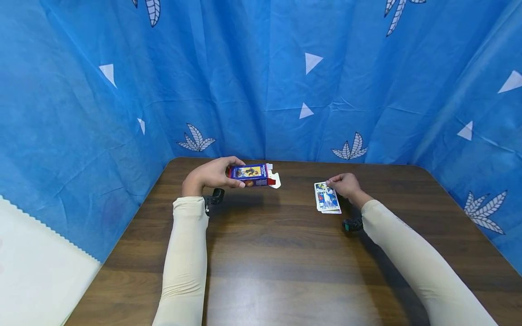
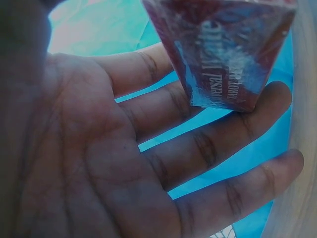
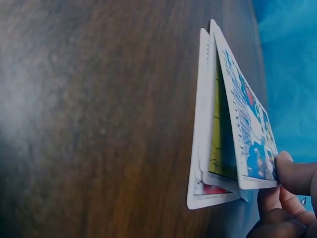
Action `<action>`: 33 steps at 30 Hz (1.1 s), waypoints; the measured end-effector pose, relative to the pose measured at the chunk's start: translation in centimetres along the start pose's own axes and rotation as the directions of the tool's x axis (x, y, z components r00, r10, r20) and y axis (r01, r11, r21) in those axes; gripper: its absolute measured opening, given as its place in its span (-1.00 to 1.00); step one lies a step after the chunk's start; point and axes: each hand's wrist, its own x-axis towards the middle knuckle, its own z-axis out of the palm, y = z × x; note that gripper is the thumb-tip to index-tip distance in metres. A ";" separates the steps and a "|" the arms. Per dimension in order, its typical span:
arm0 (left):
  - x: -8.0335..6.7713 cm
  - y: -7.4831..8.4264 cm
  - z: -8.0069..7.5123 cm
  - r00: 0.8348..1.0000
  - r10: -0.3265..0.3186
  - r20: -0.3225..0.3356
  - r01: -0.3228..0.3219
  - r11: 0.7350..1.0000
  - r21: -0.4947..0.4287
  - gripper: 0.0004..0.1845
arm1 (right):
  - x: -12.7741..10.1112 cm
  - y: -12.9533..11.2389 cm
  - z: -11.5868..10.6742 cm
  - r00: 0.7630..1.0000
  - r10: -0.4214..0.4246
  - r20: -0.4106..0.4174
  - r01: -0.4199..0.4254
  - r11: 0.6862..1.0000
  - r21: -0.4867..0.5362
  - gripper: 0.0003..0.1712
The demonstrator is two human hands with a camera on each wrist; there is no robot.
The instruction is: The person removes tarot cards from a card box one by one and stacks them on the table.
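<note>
Showing what the head view hid, the right wrist view revealed the cards (image 3: 223,129) fanned apart on the desk (image 3: 89,119), their far-end corner pinched by the right hand (image 1: 346,184), while the left hand (image 1: 212,174) gripped the card box (image 1: 253,175) near the far edge.

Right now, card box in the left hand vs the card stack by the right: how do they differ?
The card box is held off the table, gripped by the left hand; the card stack lies on the wood, its top card pinched at one end by the right hand. The box is a closed-sided carton with its end flap open; the stack is loose, slightly fanned cards. Both carry blue printed artwork.
</note>
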 end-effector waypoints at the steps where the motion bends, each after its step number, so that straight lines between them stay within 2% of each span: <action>1: 0.0 0.0 0.0 1.000 -0.003 0.000 0.003 1.000 0.001 -0.22 | 0.0 0.0 0.0 1.000 -0.001 -0.005 0.001 1.000 -0.007 -0.59; 12: 0.0 0.2 -0.1 1.000 -0.004 0.008 0.004 1.000 -0.001 -0.22 | 0.1 0.2 0.5 0.999 0.053 -0.009 -0.053 0.997 -0.061 -0.63; 22: 0.2 0.0 -0.2 1.000 0.006 0.013 -0.006 1.000 -0.007 -0.22 | 0.0 -0.3 0.8 0.999 0.027 -0.032 -0.030 0.992 -0.123 -0.66; 28: 0.1 -0.1 -0.2 1.000 0.013 0.024 -0.013 1.000 -0.025 -0.22 | 0.0 -0.7 0.6 1.000 0.022 -0.002 -0.022 0.992 -0.121 -0.67; 31: 0.1 -0.1 -0.2 1.000 0.014 0.023 -0.014 1.000 -0.019 -0.21 | -0.2 -1.5 0.4 1.000 -0.015 -0.003 0.015 0.991 -0.131 -0.66; 33: 0.0 -0.1 -0.3 1.000 0.010 0.014 -0.010 1.000 -0.008 -0.20 | -0.5 -2.8 0.4 0.996 -0.084 -0.012 0.082 0.988 -0.129 -0.66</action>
